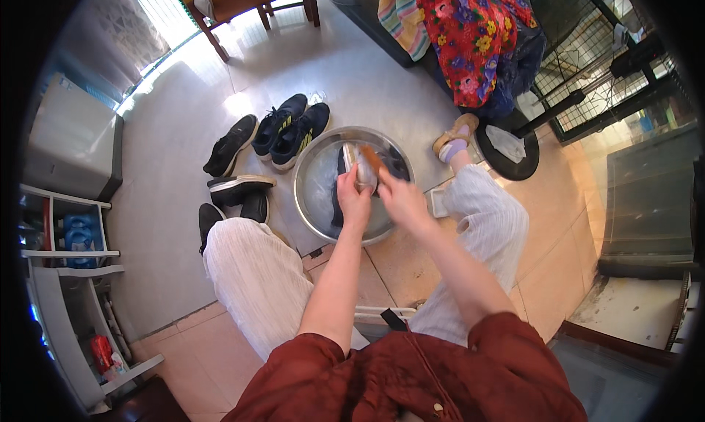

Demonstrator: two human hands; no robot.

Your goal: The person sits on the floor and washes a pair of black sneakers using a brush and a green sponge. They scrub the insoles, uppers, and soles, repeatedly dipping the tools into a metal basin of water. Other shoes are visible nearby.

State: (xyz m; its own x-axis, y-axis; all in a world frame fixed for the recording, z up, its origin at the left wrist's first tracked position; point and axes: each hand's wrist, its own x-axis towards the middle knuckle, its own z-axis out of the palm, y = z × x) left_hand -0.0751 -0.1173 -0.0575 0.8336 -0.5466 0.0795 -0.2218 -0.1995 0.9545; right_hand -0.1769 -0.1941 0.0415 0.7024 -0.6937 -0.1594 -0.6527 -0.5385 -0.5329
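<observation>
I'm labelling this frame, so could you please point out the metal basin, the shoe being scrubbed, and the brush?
metal basin [317,174]: head view, on its bare left inner wall.
shoe [362,174]: head view, on its pale upturned sole above the left hand.
brush [371,158]: head view, on its orange-brown handle.

Blue plastic-wrapped pack [77,231] sitting on the white shelf [66,255] far left; small red pouch [101,352] lower down. No signs or screens.

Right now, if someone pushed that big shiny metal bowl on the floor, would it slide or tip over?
The metal basin would probably slide, not tip: it looks wide, low and flat-bottomed on smooth tiles. It likely feels heavy, since water and a shoe seem to sit inside. The water might slosh over its rim.
</observation>
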